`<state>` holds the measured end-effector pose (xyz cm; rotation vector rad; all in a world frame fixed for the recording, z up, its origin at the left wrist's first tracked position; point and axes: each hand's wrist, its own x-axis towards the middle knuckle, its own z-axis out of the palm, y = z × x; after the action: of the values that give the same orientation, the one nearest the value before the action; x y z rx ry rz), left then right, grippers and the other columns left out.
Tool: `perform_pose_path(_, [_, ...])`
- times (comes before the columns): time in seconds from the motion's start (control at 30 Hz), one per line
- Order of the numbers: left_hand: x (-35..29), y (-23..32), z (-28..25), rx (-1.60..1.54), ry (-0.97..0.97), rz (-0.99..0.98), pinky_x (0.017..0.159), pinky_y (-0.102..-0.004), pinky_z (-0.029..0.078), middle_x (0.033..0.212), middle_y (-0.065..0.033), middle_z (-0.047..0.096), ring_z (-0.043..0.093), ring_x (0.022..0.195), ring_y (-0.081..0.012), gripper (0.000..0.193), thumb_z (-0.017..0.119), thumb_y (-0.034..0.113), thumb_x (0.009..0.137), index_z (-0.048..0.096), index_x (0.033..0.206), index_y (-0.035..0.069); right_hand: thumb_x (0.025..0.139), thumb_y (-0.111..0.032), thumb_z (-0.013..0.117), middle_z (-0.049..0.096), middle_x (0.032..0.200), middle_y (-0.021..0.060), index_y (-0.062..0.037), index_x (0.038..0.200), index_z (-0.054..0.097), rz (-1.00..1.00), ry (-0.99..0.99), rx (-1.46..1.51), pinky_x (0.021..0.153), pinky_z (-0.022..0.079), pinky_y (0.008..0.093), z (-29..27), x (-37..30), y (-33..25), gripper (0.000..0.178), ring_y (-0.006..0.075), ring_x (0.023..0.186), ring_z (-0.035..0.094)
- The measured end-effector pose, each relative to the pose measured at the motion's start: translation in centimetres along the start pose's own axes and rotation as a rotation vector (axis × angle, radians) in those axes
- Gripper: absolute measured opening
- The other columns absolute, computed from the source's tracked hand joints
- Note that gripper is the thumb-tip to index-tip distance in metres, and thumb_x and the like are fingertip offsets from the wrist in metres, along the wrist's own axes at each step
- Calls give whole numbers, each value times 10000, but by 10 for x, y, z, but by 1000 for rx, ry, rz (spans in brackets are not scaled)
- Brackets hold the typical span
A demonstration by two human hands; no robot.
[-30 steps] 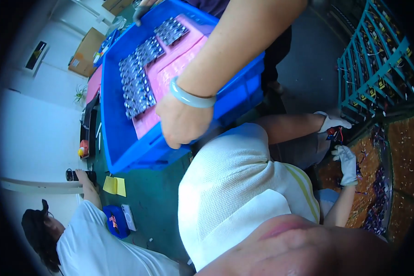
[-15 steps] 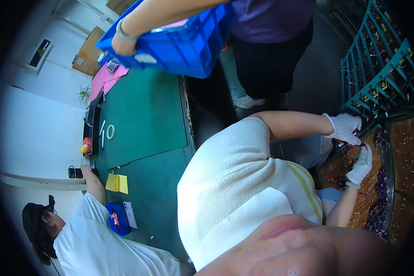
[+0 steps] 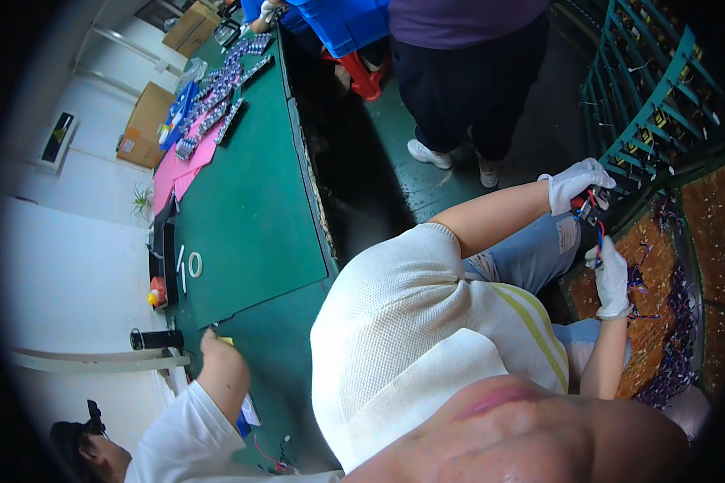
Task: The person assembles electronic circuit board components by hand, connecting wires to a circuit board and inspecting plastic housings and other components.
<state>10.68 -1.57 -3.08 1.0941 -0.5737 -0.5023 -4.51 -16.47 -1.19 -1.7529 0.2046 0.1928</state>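
Note:
Both my hands wear white gloves and meet at the right side of the head view. My left hand (image 3: 582, 187), the upper one, is closed on a small dark part (image 3: 590, 211) with metal pins or edges and a bit of red. Red and blue wires (image 3: 601, 232) run from that part down to my right hand (image 3: 611, 282), whose fingers pinch them. Beneath my hands lies a brown speckled surface (image 3: 651, 241) with a heap of purple, red and blue wires (image 3: 675, 346) on it. The part's exact kind is too small to make out.
A green rack (image 3: 660, 105) of small parts stands beyond my hands. A person in a purple top (image 3: 467, 24) stands near a blue crate (image 3: 342, 24) and red stool (image 3: 366, 79). Left, a green table (image 3: 254, 193) bears part strips; a co-worker's arm (image 3: 225, 374) rests over it.
My hands have risen and drawn apart, showing the part and wires between them. The blue crate has moved away toward the top. The co-worker at the left has shifted lower in the view.

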Motion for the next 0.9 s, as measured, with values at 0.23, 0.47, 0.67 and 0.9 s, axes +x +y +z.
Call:
perform_pose_path(0.23, [-24, 58, 47, 173, -234, -234, 592, -289, 480, 824, -98, 598, 635, 673, -187, 283, 691, 198, 710, 551, 846, -8, 848, -100, 505, 624, 733, 84, 30, 706, 598, -190, -285, -323, 643, 460, 288, -1, 3, 6, 214, 143, 679, 545])
perform_pose_path(0.47, [-22, 48, 47, 501, -150, -372, 589, -280, 492, 736, -89, 599, 624, 663, -181, 353, 674, 232, 687, 514, 882, -15, 677, -152, 687, 514, 793, 73, -115, 869, 617, -810, 789, -1246, 640, 372, 389, -27, -7, -17, 208, 265, 766, 501])
perform_pose_path(0.67, [-24, 22, 29, -269, -208, -521, 596, -310, 519, 796, -133, 603, 617, 654, -208, 214, 562, 180, 804, 515, 907, -1, 630, -195, 740, 511, 695, 29, -143, 849, 623, -950, 953, -1144, 574, 372, 365, -25, -19, -25, 253, 230, 673, 507])
perform_pose_path(0.9, [-11, 33, 23, -311, 45, -272, 651, -330, 517, 918, -133, 583, 598, 719, -205, 292, 575, 124, 814, 474, 1072, 32, 621, -250, 730, 541, 796, -17, -201, 844, 651, -975, 1032, -1108, 669, 388, 333, -19, 0, -10, 241, 189, 811, 513])
